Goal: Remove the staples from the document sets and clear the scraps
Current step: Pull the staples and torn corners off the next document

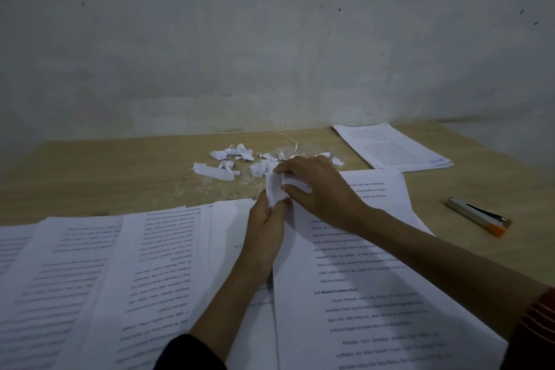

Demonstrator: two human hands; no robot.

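Staple removal in hand: left hand [264, 228] and right hand [321, 186] both pinch the curled corner [274, 189] of a document set [360, 264] mid-worktop [120, 165], just short of the scrap pile [237, 159]; next move likely calls for a clean tear-off.

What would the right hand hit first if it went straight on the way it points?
Past the paper it grips, the right hand would likely reach the scraps; depth is uncertain.

Printed document pages [360, 279] lie fanned across the near counter [105, 165]; a squared stack [390, 147] sits at far right, and torn white scraps [240, 159] litter the middle beyond them.
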